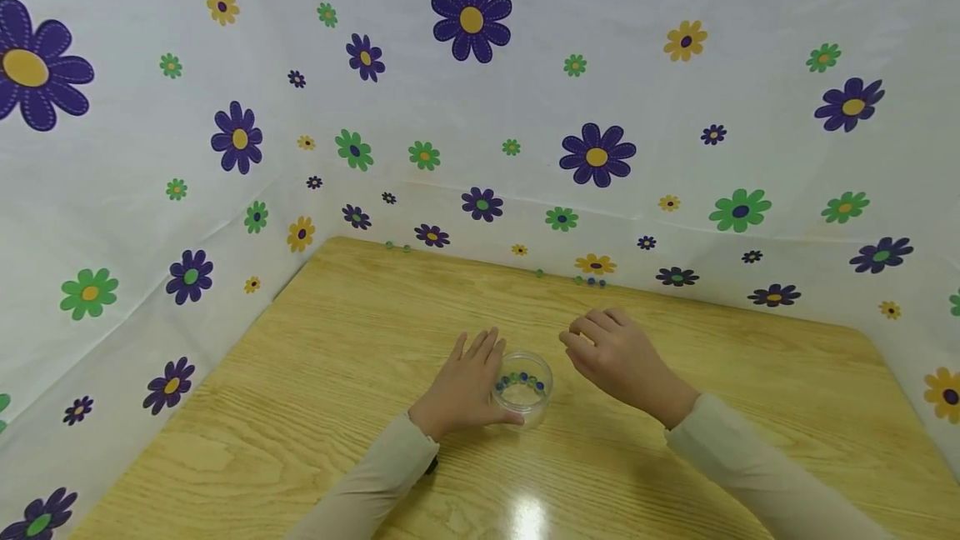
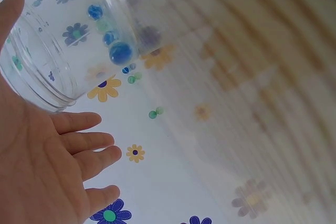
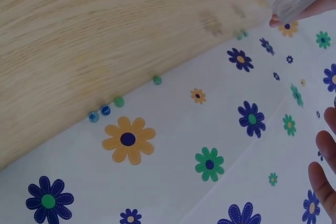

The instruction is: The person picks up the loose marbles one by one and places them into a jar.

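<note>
A clear round jar [image 1: 536,415] stands on the table, with several blue and green marbles [image 1: 523,377] inside. My left hand [image 1: 468,386] rests against its left side, the thumb along the front and the other fingers stretched out straight. In the left wrist view, the jar [image 2: 52,59] lies between the thumb and index finger of the left hand [image 2: 44,166]. To the right of the jar, my right hand [image 1: 618,357] hovers with loosely bent fingers. Only some fingertips of this right hand [image 3: 321,156] show in the right wrist view, and nothing is seen in them.
Along the table's back edge lie loose blue and green marbles [image 1: 591,282], another green marble [image 1: 539,273], and two green marbles [image 1: 407,248] farther left. A white flowered cloth [image 1: 510,98] walls in the wooden table [image 1: 360,315] at the back and sides.
</note>
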`<control>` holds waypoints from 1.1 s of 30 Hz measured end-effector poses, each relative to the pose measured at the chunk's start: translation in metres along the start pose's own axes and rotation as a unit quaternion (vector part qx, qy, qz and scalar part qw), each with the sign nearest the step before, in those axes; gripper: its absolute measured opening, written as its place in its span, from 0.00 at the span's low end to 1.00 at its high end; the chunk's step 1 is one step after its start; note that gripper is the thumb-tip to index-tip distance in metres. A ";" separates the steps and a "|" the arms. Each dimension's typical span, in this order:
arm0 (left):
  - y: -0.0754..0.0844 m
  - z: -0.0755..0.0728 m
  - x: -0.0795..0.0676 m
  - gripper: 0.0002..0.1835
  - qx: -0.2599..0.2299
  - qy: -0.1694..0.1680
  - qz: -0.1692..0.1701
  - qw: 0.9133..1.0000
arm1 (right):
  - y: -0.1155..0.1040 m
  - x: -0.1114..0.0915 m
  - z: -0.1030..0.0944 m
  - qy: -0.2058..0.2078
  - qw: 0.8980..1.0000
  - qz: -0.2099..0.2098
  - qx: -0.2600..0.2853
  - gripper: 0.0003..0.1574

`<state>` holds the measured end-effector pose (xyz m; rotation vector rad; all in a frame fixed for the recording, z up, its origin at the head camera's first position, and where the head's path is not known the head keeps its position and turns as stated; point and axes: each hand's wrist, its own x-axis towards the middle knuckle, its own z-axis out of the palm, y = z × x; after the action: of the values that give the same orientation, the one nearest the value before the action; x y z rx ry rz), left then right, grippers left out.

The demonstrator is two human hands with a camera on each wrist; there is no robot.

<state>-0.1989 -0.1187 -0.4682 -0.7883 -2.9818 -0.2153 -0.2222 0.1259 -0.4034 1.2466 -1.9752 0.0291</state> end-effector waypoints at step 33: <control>0.000 -0.003 -0.002 0.61 0.000 -0.012 0.004 1.000 | -0.041 0.008 0.023 -0.057 0.997 -0.059 0.003 0.15</control>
<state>-0.1973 -0.1201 -0.4659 -0.8076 -3.0007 -0.2055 -0.2063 0.0893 -0.4297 1.3936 -1.9951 -0.0969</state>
